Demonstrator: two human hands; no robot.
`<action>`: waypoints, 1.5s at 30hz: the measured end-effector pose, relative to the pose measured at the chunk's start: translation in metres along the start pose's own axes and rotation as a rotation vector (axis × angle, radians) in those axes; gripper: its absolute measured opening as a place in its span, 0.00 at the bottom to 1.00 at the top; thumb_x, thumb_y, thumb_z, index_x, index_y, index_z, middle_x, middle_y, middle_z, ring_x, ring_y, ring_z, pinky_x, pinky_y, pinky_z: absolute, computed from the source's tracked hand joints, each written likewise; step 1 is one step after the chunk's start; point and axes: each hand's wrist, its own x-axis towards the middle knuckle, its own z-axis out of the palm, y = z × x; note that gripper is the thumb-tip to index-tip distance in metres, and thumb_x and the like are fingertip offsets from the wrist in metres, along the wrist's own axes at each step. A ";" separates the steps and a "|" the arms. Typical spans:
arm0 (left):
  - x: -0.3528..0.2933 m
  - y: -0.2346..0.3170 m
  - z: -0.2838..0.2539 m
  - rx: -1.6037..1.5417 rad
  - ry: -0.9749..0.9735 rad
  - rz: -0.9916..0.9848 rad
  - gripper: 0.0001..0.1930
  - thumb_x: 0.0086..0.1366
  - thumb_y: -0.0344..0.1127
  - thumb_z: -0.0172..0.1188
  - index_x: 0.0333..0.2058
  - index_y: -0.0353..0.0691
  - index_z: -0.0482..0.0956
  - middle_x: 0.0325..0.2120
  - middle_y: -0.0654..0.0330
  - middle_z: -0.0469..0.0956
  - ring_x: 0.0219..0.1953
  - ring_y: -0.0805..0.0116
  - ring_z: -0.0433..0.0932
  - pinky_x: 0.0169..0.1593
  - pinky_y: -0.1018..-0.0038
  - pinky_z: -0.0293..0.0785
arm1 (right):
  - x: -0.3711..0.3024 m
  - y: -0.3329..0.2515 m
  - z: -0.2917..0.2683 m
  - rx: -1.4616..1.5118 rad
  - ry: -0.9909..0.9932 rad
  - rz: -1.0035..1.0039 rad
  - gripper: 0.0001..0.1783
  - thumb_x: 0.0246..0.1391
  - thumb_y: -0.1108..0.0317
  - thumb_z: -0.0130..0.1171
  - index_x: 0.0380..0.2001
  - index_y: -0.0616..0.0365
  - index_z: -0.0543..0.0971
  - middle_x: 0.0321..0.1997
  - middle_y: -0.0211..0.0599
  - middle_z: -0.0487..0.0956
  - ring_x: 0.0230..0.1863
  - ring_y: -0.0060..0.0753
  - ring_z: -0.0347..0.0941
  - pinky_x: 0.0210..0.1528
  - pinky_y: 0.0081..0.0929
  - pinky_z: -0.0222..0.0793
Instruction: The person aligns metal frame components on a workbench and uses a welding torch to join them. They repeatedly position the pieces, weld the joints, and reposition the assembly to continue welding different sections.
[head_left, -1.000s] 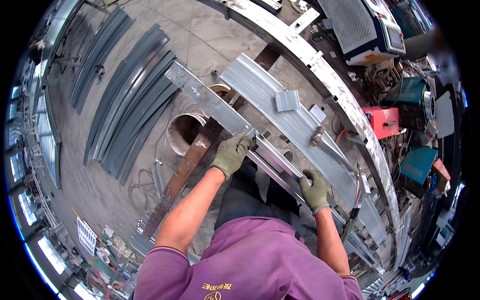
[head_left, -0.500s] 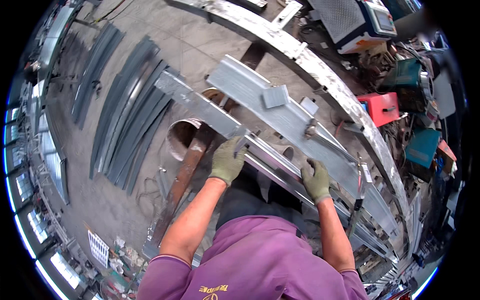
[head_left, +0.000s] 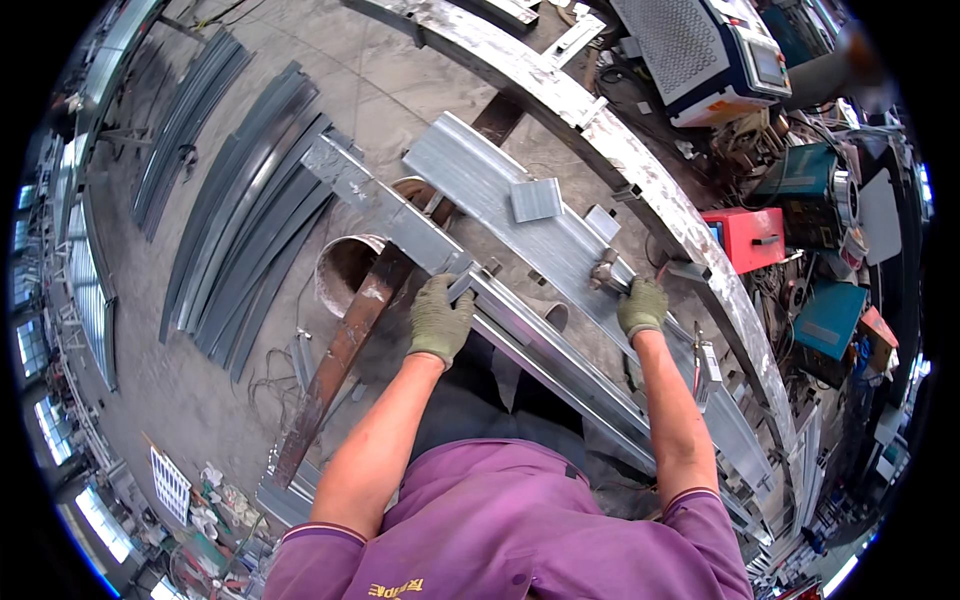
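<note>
My left hand (head_left: 440,318), in a green work glove, is closed on a small flat metal piece (head_left: 461,288) at the end of a long steel channel (head_left: 545,352). The channel lies slanting across in front of me, against a wider steel beam (head_left: 385,212). My right hand (head_left: 642,306), gloved alike, closes round the handle end of a hammer (head_left: 606,270). The hammer's head rests on a broad galvanized channel (head_left: 490,185); the glove hides most of its handle. A loose square metal plate (head_left: 537,200) lies on that broad channel.
A rusty beam (head_left: 345,365) and a round pipe piece (head_left: 345,275) stand left of my left hand. Curved steel strips (head_left: 250,210) lie on the floor farther left. A long curved white beam (head_left: 640,165) arcs behind, with a red case (head_left: 745,238) and a machine (head_left: 680,55) beyond.
My right hand has moved from above the slanting channel, away from me, to the hammer and closed on its handle. My left hand stays at the channel's end. The view has shifted slightly.
</note>
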 end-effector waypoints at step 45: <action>-0.006 0.013 0.016 0.080 0.114 -0.035 0.26 0.59 0.46 0.70 0.50 0.36 0.76 0.48 0.44 0.83 0.53 0.42 0.79 0.62 0.49 0.70 | -0.133 -0.170 -0.137 0.409 -0.098 -0.566 0.19 0.73 0.52 0.56 0.49 0.57 0.79 0.42 0.62 0.85 0.44 0.69 0.83 0.45 0.61 0.76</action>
